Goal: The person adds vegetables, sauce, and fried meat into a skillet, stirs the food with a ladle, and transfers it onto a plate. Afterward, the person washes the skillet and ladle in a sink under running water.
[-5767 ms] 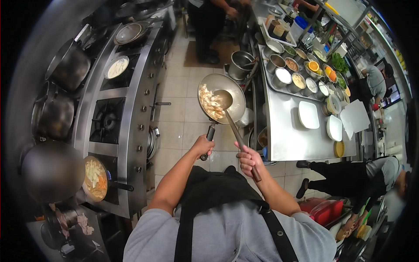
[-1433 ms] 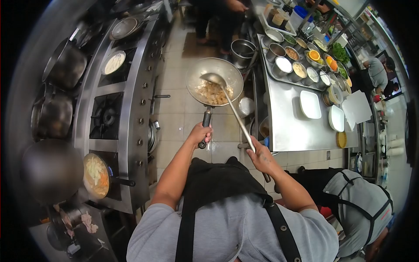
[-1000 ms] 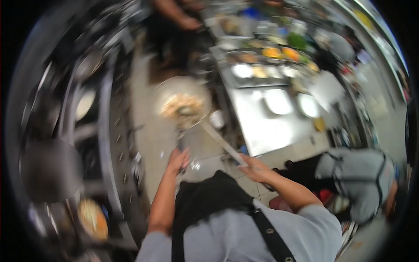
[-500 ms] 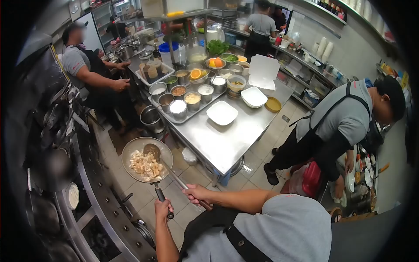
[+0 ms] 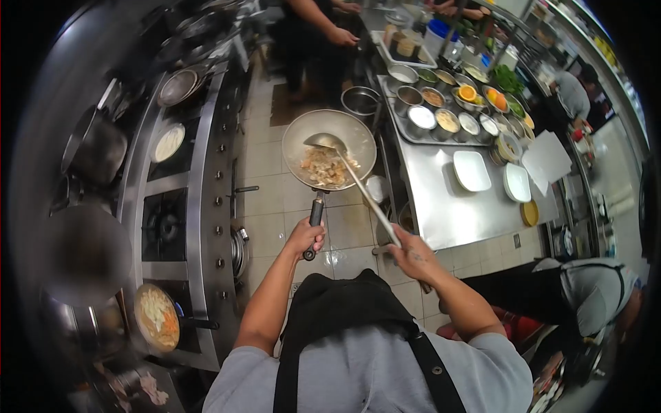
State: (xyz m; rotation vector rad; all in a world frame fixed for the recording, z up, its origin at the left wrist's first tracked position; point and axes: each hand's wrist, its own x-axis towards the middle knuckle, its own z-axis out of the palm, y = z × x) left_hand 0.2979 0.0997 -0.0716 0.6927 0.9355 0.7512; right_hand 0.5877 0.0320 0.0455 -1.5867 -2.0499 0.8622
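My left hand (image 5: 308, 237) is wrapped round the black handle of a wide frying pan (image 5: 292, 141), which I hold up over the tiled floor. Browned pieces of food (image 5: 323, 168) lie in the pan; their kind is unclear. In my right hand (image 5: 413, 253) is the long shaft of a metal ladle (image 5: 365, 189). Its bowl dips into the pan and rests at the far side of the food. Two white square bowls stand on the steel table to the right, the nearer bowl (image 5: 471, 171) and a second bowl (image 5: 516, 183).
A gas range (image 5: 200, 227) runs along my left, with another pan of food (image 5: 157, 316) on it. The steel table (image 5: 441, 217) carries a tray of several ingredient containers (image 5: 447, 122). One person (image 5: 317, 41) stands beyond the pan, another (image 5: 578, 296) bends at lower right.
My view has swung left toward the range. The pan with the food now sits straight ahead of me, the ladle bowl farther back in it. Both hands keep their hold.
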